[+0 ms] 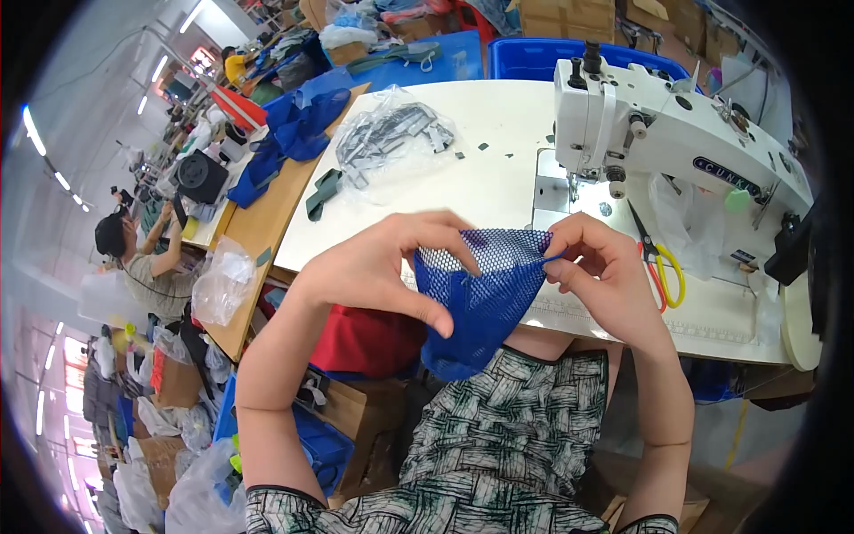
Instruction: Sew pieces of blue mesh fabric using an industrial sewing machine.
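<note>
A piece of blue mesh fabric (485, 307) hangs between my hands above the front edge of the sewing table, its lower end over my lap. My right hand (598, 271) pinches its upper right corner between thumb and fingertips. On the other side, my left hand (378, 267) curves loosely around the left part of the mesh, thumb in front and fingers at the top edge; some fingertips are partly hidden. Behind the mesh stands a white sewing machine (658, 129), its needle area just beyond my right hand.
Scissors (663, 267) with red and yellow handles lie right of my right hand. A clear bag of grey strips (396, 138) rests on the white tabletop (494, 111). Behind the table is a blue bin (525, 58). Red fabric (369, 343) hangs below the edge. A co-worker (147, 258) sits at left.
</note>
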Tool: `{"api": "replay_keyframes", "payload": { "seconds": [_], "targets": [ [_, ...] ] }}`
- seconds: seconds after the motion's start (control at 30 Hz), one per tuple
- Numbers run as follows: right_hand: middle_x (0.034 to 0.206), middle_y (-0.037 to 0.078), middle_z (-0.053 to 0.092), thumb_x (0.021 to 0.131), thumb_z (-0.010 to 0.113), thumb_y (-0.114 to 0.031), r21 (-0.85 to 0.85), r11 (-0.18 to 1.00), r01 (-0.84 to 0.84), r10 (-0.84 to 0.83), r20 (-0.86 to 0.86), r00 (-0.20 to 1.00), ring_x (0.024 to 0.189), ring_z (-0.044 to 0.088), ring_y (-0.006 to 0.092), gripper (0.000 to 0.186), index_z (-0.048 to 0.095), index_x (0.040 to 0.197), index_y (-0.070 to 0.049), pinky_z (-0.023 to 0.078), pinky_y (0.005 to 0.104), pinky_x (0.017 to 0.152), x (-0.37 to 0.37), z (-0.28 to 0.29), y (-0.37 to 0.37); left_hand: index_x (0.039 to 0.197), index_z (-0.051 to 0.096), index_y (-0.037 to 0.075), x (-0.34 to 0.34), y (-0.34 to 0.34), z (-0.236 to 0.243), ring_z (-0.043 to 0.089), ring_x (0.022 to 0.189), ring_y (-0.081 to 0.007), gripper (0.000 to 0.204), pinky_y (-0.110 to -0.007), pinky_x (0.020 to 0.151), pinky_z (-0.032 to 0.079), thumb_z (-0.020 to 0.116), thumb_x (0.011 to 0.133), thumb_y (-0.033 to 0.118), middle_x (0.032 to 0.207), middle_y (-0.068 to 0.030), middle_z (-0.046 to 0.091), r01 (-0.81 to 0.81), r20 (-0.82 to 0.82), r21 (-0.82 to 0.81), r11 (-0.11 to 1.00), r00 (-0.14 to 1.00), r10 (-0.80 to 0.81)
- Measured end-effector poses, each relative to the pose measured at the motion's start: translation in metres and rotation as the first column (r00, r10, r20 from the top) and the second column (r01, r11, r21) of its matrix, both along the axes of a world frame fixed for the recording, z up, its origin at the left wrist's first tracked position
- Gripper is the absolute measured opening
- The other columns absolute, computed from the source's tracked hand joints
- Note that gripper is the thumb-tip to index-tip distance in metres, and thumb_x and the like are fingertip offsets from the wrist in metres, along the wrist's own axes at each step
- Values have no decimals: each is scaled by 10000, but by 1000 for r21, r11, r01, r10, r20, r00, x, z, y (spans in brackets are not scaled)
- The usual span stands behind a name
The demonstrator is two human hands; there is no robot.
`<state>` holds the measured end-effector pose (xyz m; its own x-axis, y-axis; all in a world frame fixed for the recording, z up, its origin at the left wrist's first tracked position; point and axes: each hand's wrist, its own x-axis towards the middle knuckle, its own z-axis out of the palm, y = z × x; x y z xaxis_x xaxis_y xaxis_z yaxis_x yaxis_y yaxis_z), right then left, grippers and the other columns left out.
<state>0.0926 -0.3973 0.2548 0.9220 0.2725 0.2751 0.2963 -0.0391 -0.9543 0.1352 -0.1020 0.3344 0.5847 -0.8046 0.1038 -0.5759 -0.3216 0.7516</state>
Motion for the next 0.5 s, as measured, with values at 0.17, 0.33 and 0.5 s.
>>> {"api": "replay_keyframes", "payload": {
  "seconds": [0.17, 0.33, 0.5],
  "targets": [
    [1064, 71, 677, 922, 726, -44, -141, 987, -82, 84, 9, 996, 941, 674, 150, 202, 665, 1114, -21, 551, 289, 757, 1, 18, -6, 761, 655, -27, -4, -5, 0, 489, 621, -103, 488, -313, 554, 392, 972, 739, 343, 652, -67, 559, -59, 38, 201, 978, 998, 53],
    [1086, 96, 685, 933, 755, -132, -301, 941, -156, 232, 235, 944, 952, 669, 164, 182, 695, 1057, -14, 554, 313, 762, 1, 14, -11, 652, 529, -5, -12, -19, 11, 373, 586, -46, 552, -305, 506, 300, 970, 761, 311, 574, 12, 419, -264, 75, 197, 944, 964, 254],
    [1034, 72, 699, 941, 762, -132, -152, 979, -137, 139, 2, 990, 894, 659, 124, 147, 705, 953, 3, 551, 286, 733, -3, 11, -9, 651, 546, 48, -11, -22, 7, 418, 655, 16, 478, -245, 529, 315, 980, 766, 212, 654, 105, 493, -442, 27, 184, 878, 895, 445]
  ]
}}
